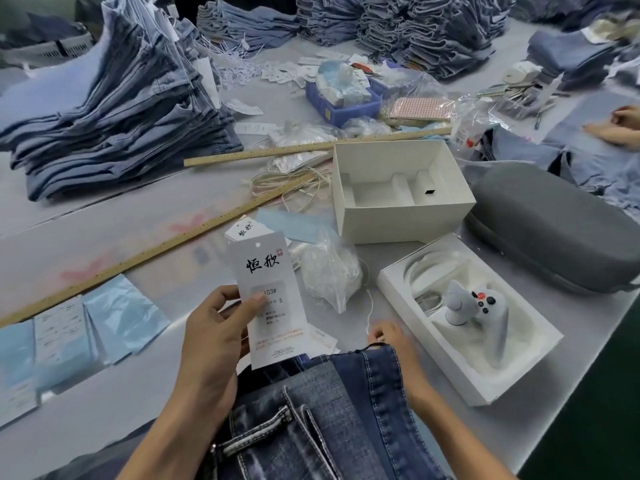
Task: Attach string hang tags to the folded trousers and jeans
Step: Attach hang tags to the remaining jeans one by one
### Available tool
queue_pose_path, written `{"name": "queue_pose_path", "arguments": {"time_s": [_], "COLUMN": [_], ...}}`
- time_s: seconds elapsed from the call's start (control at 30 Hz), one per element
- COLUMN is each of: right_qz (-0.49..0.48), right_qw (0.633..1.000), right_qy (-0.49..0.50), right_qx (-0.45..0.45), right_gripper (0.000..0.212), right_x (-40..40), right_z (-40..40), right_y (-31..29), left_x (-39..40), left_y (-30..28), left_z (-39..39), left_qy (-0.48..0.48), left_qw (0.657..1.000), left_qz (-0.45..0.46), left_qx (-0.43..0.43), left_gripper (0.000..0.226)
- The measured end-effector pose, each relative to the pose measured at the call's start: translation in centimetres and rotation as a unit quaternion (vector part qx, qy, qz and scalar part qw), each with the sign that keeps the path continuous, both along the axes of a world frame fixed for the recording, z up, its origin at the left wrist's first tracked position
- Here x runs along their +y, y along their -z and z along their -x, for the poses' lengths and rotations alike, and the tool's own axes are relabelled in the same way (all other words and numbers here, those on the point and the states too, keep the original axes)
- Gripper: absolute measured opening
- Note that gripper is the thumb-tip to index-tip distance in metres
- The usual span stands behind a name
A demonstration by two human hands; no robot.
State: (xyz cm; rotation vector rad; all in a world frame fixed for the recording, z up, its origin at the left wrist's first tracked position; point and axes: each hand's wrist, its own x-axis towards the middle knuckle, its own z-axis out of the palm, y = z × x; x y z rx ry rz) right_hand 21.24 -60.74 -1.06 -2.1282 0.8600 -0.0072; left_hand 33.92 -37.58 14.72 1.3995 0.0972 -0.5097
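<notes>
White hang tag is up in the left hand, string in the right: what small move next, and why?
Probably bring the thin white string pinched by the right hand up to the punched hole at the top of the white hang tag. The left hand holds the tag upright above the dark blue jeans, hole unthreaded.

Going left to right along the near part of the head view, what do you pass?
Pale blue packets → left hand holding the hang tag → clear plastic bag → right hand → white tray with the controller.
</notes>
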Motion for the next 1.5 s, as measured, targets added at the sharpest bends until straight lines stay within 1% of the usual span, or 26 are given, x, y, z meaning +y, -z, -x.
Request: {"name": "queue_pose_path", "arguments": {"time_s": [0.07,0.1,0.13,0.2,0.27,0.33,0.37,0.43,0.47,0.57,0.67,0.73,0.77,0.83,0.93,1.0,1.07,1.17,1.23,1.37,1.5], "right_qz": [-0.117,-0.161,-0.19,-0.232,-0.262,-0.301,-0.305,-0.276,-0.243,-0.097,0.023,0.111,0.136,0.145,0.14,0.164,0.164,0.131,0.125,0.145,0.161], "right_qw": [0.989,0.978,0.969,0.953,0.938,0.92,0.914,0.912,0.915,0.921,0.902,0.888,0.884,0.88,0.886,0.888,0.89,0.901,0.903,0.897,0.904], "right_qy": [0.066,0.084,0.081,0.056,0.022,-0.027,-0.052,-0.094,-0.108,-0.145,-0.187,-0.201,-0.203,-0.207,-0.205,-0.196,-0.183,-0.145,-0.136,-0.109,-0.088], "right_qx": [-0.066,-0.104,-0.137,-0.185,-0.225,-0.25,-0.261,-0.287,-0.302,-0.347,-0.388,-0.398,-0.399,-0.402,-0.391,-0.383,-0.384,-0.387,-0.389,-0.402,-0.385], "right_gripper": [0.015,0.012,0.015,0.025,0.03,0.033,0.031,0.027,0.026,0.019,0.015,0.013,0.013,0.015,0.016,0.017,0.019,0.019,0.017,0.011,0.007], "right_x": [0.2,0.3,0.5,0.7,0.8,1.1,1.4,2.2,2.7,4.1,5.0,5.5,5.7,6.1,7.2,8.2,9.3,10.7,11.3,12.1,12.1], "right_z": [-0.1,-0.1,0.0,0.1,0.1,0.3,0.4,0.4,0.5,0.4,-0.1,-0.9,-1.3,-2.2,-3.7,-4.6,-5.2,-5.9,-6.3,-6.9,-7.2], "right_y": [-1.5,-2.6,-4.0,-6.9,-10.0,-12.9,-14.3,-17.0,-18.2,-21.0,-23.0,-24.1,-24.5,-24.9,-24.4,-23.6,-22.7,-21.9,-21.6,-21.5,-21.6], "left_x": [0.1,0.1,0.2,0.2,0.2,0.4,0.4,0.6,0.6,0.5,0.4,0.4,0.5,0.6,0.7,0.7,0.7,0.7,0.8,1.0,0.9], "left_y": [0.0,0.0,0.0,-0.2,-0.5,-0.7,-0.8,-0.9,-1.0,-1.3,-1.7,-1.8,-2.0,-2.1,-2.3,-2.4,-2.5,-2.6,-2.5,-2.5,-2.5], "left_z": [0.1,0.1,0.2,0.3,0.5,0.6,0.7,0.7,0.7,1.0,1.3,1.3,1.3,1.5,2.0,2.2,2.2,2.2,2.3,2.4,2.6], "left_qy": [-0.005,-0.011,-0.018,-0.03,-0.027,-0.013,-0.008,-0.004,-0.003,-0.021,-0.031,-0.029,-0.024,-0.009,-0.006,-0.016,-0.026,-0.034,-0.031,-0.024,-0.012], "left_qw": [1.0,1.0,1.0,0.999,0.998,0.996,0.995,0.995,0.995,0.996,0.995,0.995,0.995,0.994,0.991,0.986,0.982,0.978,0.974,0.972,0.964], "left_qz": [0.003,0.008,0.011,0.009,0.007,-0.002,-0.009,-0.018,-0.017,0.002,0.018,0.023,0.023,0.024,0.028,0.025,0.027,0.048,0.054,0.061,0.056], "left_qx": [-0.007,-0.008,-0.011,-0.031,-0.063,-0.089,-0.098,-0.1,-0.098,-0.089,-0.092,-0.093,-0.096,-0.105,-0.134,-0.163,-0.183,-0.203,-0.218,-0.224,-0.261], "left_gripper": [0.007,0.009,0.013,0.025,0.041,0.059,0.066,0.071,0.067,0.047,0.04,0.044,0.047,0.046,0.021,0.014,0.016,0.018,0.017,0.029,0.032]}}
